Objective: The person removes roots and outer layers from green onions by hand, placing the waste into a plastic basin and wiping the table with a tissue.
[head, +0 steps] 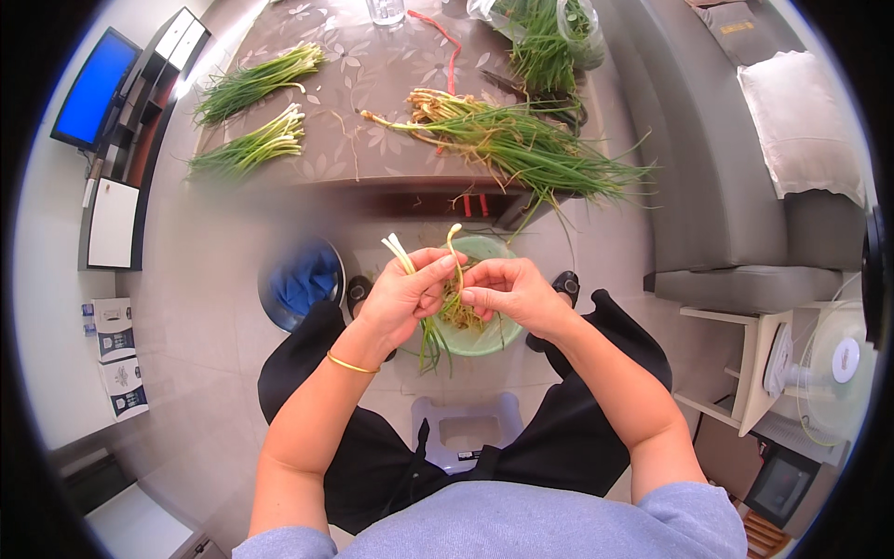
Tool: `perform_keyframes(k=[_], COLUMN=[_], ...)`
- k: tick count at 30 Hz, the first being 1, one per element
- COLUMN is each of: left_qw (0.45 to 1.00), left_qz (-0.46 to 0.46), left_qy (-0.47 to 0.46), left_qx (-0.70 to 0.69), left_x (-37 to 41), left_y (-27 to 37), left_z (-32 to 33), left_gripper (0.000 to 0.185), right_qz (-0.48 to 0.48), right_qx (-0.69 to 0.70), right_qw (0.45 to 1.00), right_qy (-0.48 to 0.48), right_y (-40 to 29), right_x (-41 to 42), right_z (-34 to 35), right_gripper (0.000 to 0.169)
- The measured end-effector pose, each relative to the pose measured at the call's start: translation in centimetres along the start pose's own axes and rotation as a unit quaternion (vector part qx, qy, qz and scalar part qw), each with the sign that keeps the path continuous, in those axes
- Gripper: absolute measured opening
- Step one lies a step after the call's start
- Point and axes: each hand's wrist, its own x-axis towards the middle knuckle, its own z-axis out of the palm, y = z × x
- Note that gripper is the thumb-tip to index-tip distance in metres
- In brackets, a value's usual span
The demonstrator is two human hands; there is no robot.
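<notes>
Several spring onions with clean white ends up are gripped in my left hand, their green leaves hanging below it. A single spring onion with a small bulb at its top stands between my two hands. The fingertips of my right hand pinch its stalk, and my left thumb and forefinger touch it too. Right beneath the hands, a pale green basin on the floor holds yellowish peelings and roots; my hands hide part of it.
On the table lie two cleaned spring onion bunches, an uncleaned pile, scissors, a red tie and a bag of greens. A metal bowl with blue cloth stands left. A plastic stool is below me.
</notes>
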Motion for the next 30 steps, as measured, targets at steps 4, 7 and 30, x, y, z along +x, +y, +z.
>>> perform_keyframes(k=[4,7,30], left_qw=[1.0,1.0,0.998], left_qz=[-0.015,-0.025,-0.05], left_qy=[-0.006,-0.013,0.001], left_qx=[-0.004,0.004,0.046], left_x=[0.2,0.1,-0.7], left_y=[-0.2,-0.1,-1.7], left_z=[-0.3,-0.2,1.0], left_gripper=[0.016,0.015,0.022], right_qz=[-0.016,-0.034,-0.069], right_qx=[-0.027,-0.066,-0.181], right_qw=[0.999,0.997,0.976], right_qy=[0.005,0.024,0.097], right_y=[0.1,0.2,-0.3], right_x=[0.0,-0.3,-1.2], right_z=[-0.1,0.0,0.3], right_gripper=[0.018,0.019,0.009])
